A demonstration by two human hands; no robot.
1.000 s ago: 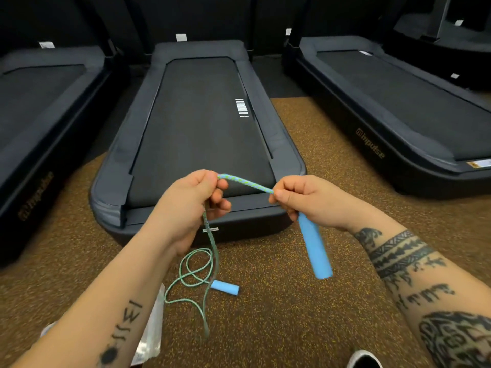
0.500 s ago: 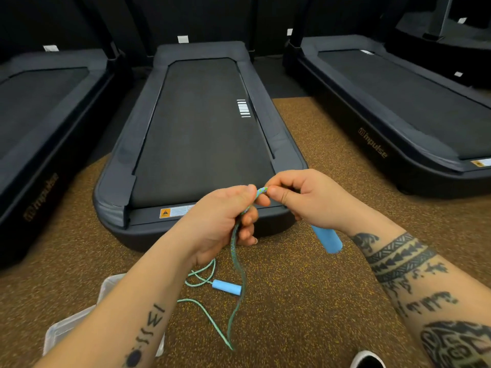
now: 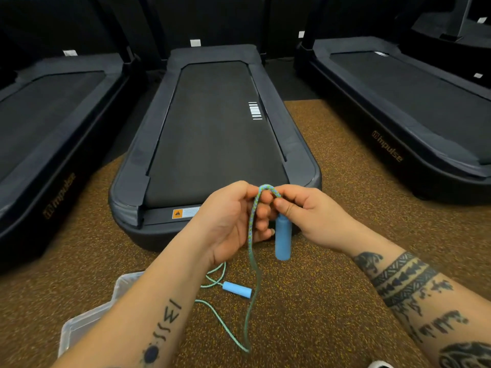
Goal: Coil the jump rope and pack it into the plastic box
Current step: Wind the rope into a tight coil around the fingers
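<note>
The jump rope (image 3: 252,229) is a green-and-blue braided cord with two light blue foam handles. My left hand (image 3: 233,221) and my right hand (image 3: 305,216) pinch the cord side by side, and it arches in a small loop between them. One handle (image 3: 283,239) hangs straight down just below my right fingers. From my left hand the cord drops to the floor and runs in loose curves to the second handle (image 3: 237,289), which lies on the carpet. The clear plastic box (image 3: 87,325) sits on the floor at lower left, partly hidden by my left forearm.
A dark treadmill deck (image 3: 212,144) lies straight ahead, with its rear edge close behind my hands. More treadmills flank it at left (image 3: 53,134) and right (image 3: 414,107). Brown speckled carpet (image 3: 332,301) covers the floor. A white shoe tip (image 3: 380,364) shows at the bottom edge.
My hands have come together from about a hand's width apart, so the taut span of cord has become a small loop. The held handle has swung to hang vertically. The box has come into fuller view.
</note>
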